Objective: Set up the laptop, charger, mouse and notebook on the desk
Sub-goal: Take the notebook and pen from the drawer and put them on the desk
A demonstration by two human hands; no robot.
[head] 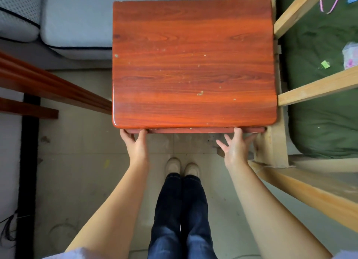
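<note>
A reddish-brown wooden desk (193, 65) fills the middle of the view, and its top is bare. My left hand (135, 144) reaches under the near edge at the left corner, fingers curled against the rail below the top. My right hand (235, 148) touches the same rail near the right corner, with the index finger up on it and the other fingers spread. No laptop, charger, mouse or notebook is in view.
A grey cushioned seat (77, 22) lies beyond the desk at the upper left. A red-brown wooden rail (48, 86) runs along the left. A pale wooden frame (275, 142) with green bedding (319, 113) stands close on the right. My feet (183, 167) stand on the tiled floor.
</note>
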